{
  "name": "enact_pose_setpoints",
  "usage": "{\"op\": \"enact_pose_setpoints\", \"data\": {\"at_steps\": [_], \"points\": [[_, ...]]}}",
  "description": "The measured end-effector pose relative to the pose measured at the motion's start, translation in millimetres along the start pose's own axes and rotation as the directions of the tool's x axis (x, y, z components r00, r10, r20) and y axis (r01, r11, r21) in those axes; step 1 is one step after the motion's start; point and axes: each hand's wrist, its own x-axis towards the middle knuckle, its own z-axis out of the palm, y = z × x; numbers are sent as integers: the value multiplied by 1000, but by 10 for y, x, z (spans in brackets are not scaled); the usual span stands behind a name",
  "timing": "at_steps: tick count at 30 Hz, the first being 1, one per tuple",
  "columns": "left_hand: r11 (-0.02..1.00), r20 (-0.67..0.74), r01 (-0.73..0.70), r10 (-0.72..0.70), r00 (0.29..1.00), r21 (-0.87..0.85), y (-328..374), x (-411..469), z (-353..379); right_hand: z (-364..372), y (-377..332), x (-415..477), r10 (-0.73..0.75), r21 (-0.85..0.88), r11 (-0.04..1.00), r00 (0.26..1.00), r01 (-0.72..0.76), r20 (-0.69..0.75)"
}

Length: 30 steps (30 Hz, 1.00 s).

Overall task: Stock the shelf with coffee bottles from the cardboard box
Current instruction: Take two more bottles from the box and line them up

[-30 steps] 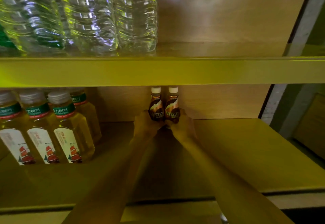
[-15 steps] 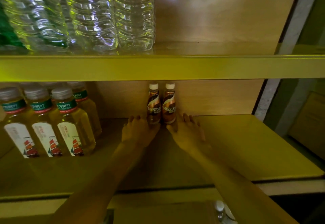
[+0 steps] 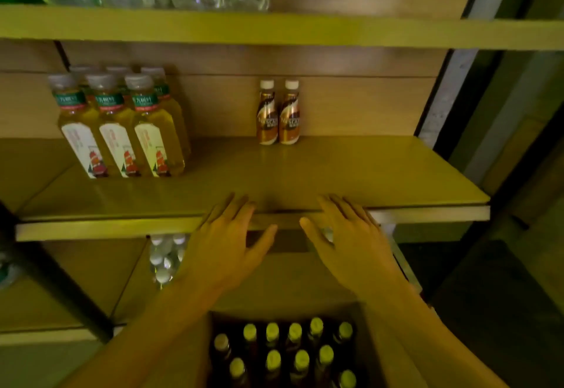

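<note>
Both of your hands are empty, palms down, fingers straight and spread. Your left hand (image 3: 225,244) and right hand (image 3: 351,241) hover side by side at the front lip of the shelf (image 3: 366,174), with a gap between the thumbs. The boxed coffee bottles (image 3: 283,354) lie below the hands and closer to you, in the cardboard box (image 3: 287,299) between your forearms. They stand upright, caps up, so their long axis points up at your palms. The reach looks to be down and back, gripping from above. Neither hand is clearly nearer, since the box sits centred under both. The shelved pair (image 3: 279,113) stands well ahead of the hands at the back wall, upright and touching, in line with the gap between them.
</note>
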Motion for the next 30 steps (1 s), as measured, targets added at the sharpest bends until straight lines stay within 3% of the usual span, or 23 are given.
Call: {"op": "enact_pose_setpoints", "data": {"at_steps": [3, 9, 16, 21, 27, 30], "points": [[999, 2, 1, -1, 1000, -37, 15, -464, 187, 211, 73, -440, 34, 2, 999, 995, -34, 93], [995, 212, 99, -91, 973, -31, -45, -1126, 868, 965, 379, -1039, 171, -23, 985, 930, -173, 325], [977, 497, 211, -195, 846, 24, -196, -1571, 1863, 1907, 636, -1382, 273, -72, 957, 793, -280, 544], [964, 616, 265, -229, 754, 35, -227, -1697, 2290, 2373, 624, -1432, 293, -15, 928, 704, -373, 647], [959, 637, 220, -283, 717, 179, -129, -1572, 2587, 2892, 642, -1340, 409, 51, 723, 486, -689, 772], [951, 684, 282, -289, 670, 125, -115, -1473, 2771, 3097, 683, -1275, 437, 101, 625, 455, -774, 776]]}}
